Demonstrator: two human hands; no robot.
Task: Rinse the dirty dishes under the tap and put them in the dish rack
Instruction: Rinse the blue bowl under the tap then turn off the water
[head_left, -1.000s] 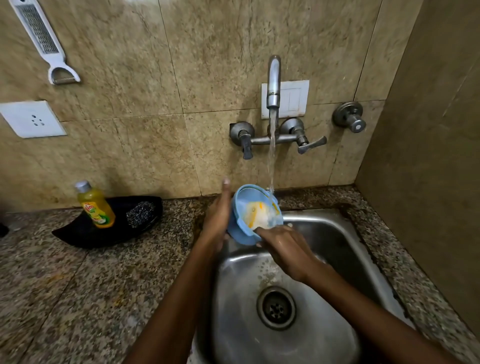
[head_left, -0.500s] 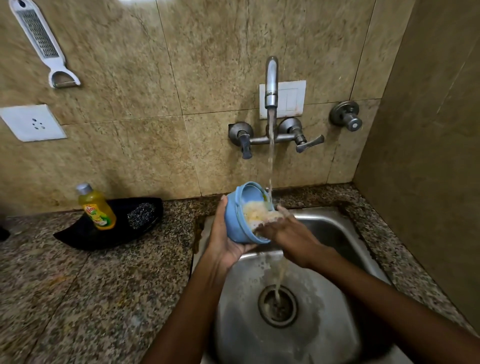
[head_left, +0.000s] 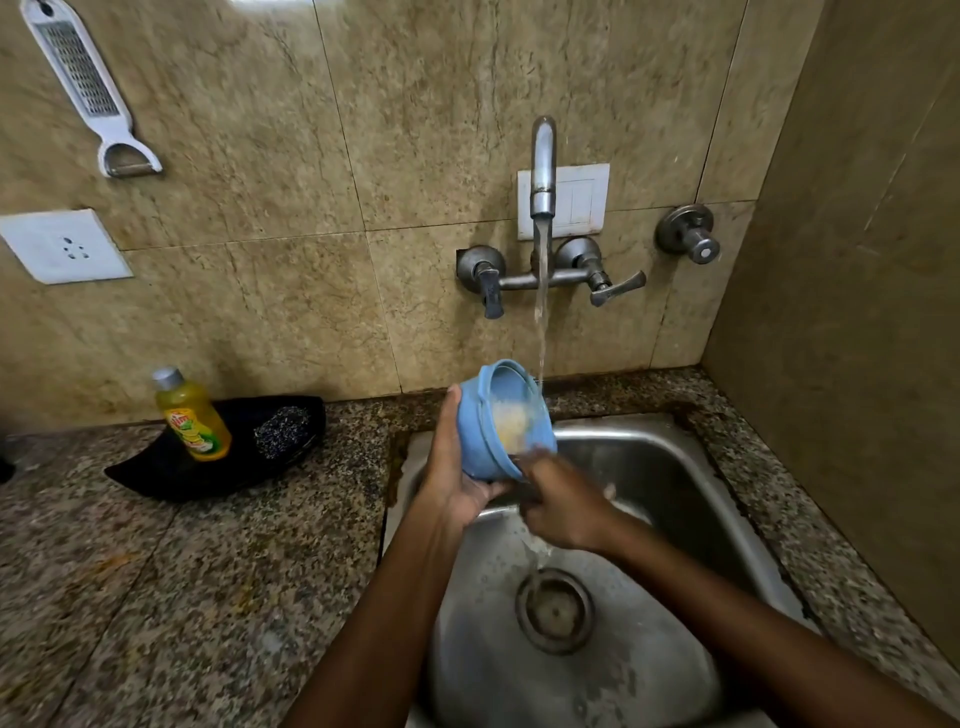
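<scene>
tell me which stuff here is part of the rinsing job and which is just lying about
In the job: blue bowl held by the left hand, right hand at its rim, running tap, sink.

Lying about: yellow soap bottle, black tray, scrubber, grater on the wall.

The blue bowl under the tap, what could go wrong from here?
1. The blue bowl is wet and the left hand holds it tilted on its side, so it might slip into the sink.
2. Yellowish residue inside could wash toward the drain and may clog it.
3. The stream from the tap strikes near the rim, so water may splash onto the counter.
</scene>
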